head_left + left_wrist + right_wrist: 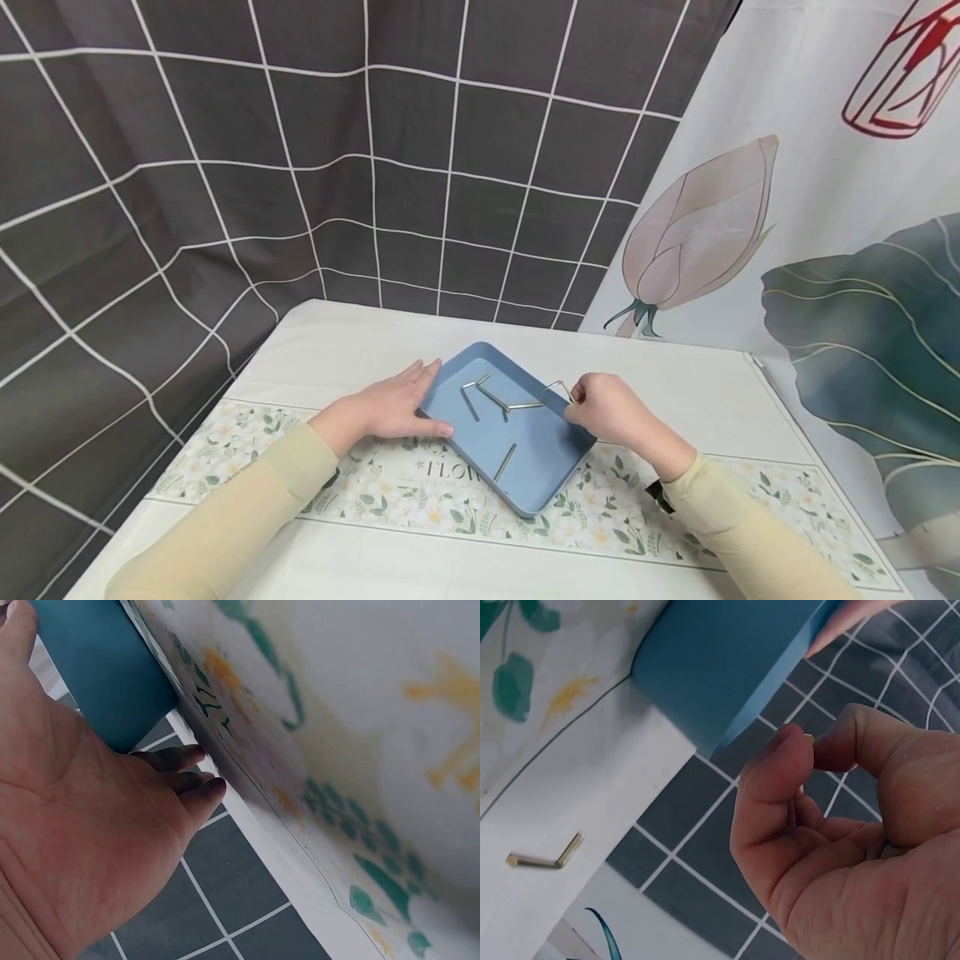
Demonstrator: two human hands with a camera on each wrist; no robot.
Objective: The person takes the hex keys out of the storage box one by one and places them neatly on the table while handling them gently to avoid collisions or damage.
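Observation:
A shallow blue tray [540,446] sits slanted on the table between both hands and holds several bent metal hex keys [470,402]. At its left side my left hand [393,407] rests with straight fingers along the outer wall, the thumb by the near rim. Over the tray's far right wall, my right hand [611,408] pinches a hex key [558,386] between thumb and forefinger. Only a small tip of it shows in the right wrist view. That view also has another hex key [546,861] lying on the table to the right of the tray.
A white cloth [360,333] with a floral band covers the table. Behind it hangs a dark curtain [420,200] with white grid lines. A white curtain with a printed flower bud [686,229] hangs at the right.

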